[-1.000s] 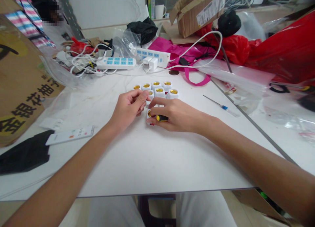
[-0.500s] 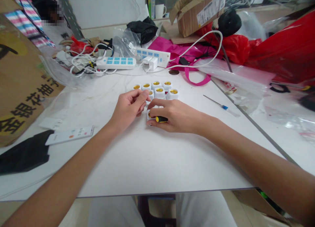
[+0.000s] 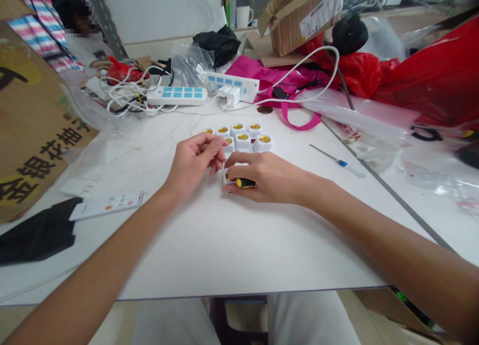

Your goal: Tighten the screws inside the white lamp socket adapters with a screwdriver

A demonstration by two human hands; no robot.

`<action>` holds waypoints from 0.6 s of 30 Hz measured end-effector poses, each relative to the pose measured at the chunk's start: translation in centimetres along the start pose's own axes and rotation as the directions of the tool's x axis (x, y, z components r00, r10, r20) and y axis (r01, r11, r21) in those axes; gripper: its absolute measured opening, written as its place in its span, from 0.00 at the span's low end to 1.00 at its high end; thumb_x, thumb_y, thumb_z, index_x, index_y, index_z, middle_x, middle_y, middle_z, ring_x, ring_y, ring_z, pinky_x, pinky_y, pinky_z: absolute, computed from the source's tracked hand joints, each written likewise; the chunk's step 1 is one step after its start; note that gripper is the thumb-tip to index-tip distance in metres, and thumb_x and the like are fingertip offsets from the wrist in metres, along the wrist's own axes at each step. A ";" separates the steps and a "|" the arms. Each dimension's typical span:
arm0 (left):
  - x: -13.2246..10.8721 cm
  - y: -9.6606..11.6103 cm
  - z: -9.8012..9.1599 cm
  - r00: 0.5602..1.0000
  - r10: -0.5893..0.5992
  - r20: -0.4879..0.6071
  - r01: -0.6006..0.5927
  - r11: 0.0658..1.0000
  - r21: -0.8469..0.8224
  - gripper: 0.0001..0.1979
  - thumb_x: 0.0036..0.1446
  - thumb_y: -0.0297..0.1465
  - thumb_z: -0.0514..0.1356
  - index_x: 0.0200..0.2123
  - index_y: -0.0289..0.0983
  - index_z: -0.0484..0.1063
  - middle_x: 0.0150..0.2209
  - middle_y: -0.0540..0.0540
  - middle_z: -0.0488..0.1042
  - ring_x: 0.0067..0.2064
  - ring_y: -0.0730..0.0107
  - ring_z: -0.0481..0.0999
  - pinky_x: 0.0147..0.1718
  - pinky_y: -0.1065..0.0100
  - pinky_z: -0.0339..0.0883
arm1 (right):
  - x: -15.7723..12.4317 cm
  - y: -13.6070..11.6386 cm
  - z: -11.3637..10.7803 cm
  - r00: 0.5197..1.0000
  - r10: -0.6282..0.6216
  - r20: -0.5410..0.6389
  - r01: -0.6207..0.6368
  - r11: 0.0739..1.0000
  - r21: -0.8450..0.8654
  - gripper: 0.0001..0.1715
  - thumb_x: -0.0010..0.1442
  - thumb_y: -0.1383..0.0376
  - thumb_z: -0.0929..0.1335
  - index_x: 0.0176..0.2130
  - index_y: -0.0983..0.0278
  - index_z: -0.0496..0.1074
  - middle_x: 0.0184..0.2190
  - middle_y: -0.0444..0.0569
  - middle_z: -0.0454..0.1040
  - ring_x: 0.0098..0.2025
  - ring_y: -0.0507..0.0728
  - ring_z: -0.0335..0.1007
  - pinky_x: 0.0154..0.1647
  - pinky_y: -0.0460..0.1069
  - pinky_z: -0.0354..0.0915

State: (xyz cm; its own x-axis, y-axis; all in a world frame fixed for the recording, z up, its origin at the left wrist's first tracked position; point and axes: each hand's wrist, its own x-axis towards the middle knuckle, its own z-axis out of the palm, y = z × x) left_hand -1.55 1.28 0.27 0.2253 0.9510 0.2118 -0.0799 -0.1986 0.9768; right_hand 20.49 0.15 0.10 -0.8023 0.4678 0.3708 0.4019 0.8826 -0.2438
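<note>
My right hand bends over a white lamp holder with a gold threaded inside, gripping it between thumb and fingers. A screwdriver with a black and yellow handle is tucked in the same hand; its shaft is hidden. My left hand is close by on the left, thumb pressed toward a curled forefinger. Whatever it pinches is too small or covered to make out. Just beyond both hands stand several more white lamp holders in two rows, gold openings facing up.
To the right lies a thin screwdriver with a blue collar. Power strips and tangled white cables fill the back left. A pink bag and red plastic lie at the back right. A white card rests on the left.
My left hand has shifted slightly left, away from the right hand, and its lower fingers have loosened a little. The right hand keeps its place on the lamp holder.
</note>
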 end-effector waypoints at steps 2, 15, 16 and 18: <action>0.0 0.0 0.0 1.000 -0.002 0.003 0.002 1.000 0.006 0.18 0.62 0.45 0.77 0.39 0.36 0.84 0.29 0.49 0.77 0.26 0.75 0.74 0.22 0.73 0.66 | 0.1 0.0 0.0 1.000 -0.002 -0.004 0.002 1.000 0.009 0.14 0.77 0.57 0.70 0.47 0.66 0.80 0.49 0.57 0.82 0.39 0.59 0.75 0.41 0.53 0.63; 0.0 0.0 0.0 1.000 -0.002 0.003 0.002 1.000 -0.012 0.19 0.60 0.47 0.78 0.37 0.36 0.85 0.28 0.49 0.78 0.24 0.76 0.72 0.21 0.73 0.65 | 0.1 -0.2 -0.4 1.000 -0.003 0.022 0.002 0.998 0.070 0.07 0.76 0.62 0.70 0.46 0.64 0.77 0.47 0.56 0.80 0.40 0.59 0.73 0.42 0.53 0.61; 0.0 0.0 0.0 1.000 -0.002 0.004 0.002 1.000 -0.016 0.19 0.60 0.47 0.78 0.37 0.36 0.85 0.28 0.49 0.78 0.24 0.76 0.72 0.21 0.73 0.65 | 0.1 -0.2 -0.4 1.000 -0.001 0.019 -0.001 0.997 0.074 0.08 0.76 0.62 0.71 0.45 0.64 0.77 0.46 0.55 0.80 0.39 0.58 0.72 0.41 0.52 0.61; 0.0 -0.1 0.1 1.000 0.002 0.006 -0.002 1.000 -0.020 0.18 0.61 0.46 0.78 0.37 0.36 0.85 0.29 0.49 0.78 0.24 0.75 0.73 0.21 0.73 0.65 | 0.1 -0.2 -0.4 1.000 0.005 0.008 -0.006 0.997 0.080 0.10 0.76 0.60 0.71 0.43 0.64 0.76 0.44 0.54 0.80 0.38 0.58 0.71 0.40 0.52 0.60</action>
State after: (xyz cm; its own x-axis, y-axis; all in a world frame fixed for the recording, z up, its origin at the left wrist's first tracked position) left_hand -1.50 1.25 0.18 0.2311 0.9491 0.2140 -0.0994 -0.1958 0.9756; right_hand 20.45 0.04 0.54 -0.8038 0.4718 0.3623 0.3698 0.8734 -0.3169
